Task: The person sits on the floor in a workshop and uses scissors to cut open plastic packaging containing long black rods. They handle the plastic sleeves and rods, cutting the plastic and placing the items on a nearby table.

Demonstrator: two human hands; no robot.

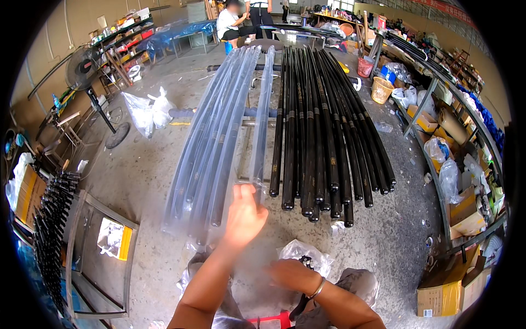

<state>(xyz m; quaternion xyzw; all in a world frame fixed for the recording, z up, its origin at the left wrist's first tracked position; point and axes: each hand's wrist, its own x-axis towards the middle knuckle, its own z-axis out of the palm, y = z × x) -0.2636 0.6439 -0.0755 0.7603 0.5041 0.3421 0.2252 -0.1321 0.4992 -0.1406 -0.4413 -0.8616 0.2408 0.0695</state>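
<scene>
My left hand (246, 213) is closed round the near end of a clear plastic sleeve (262, 123), which runs away from me over a long black pole. Left of it lies a row of black poles in clear sleeves (211, 142), their near ends blurred. To the right, several bare glossy black poles (309, 131) lie side by side with rounded near ends. My right hand (293, 275), with a bracelet at the wrist, is low over my lap and smeared by motion; its fingers cannot be made out. Beside it is a clear plastic bag (307, 253) with small black pieces.
A metal frame (131, 263) and a bundle of black rods (52, 230) stand at left, a floor fan (82, 68) farther back. Along the right runs a cluttered rack (438, 164) with a cardboard box (446, 293) below. People (233, 24) are at the far end.
</scene>
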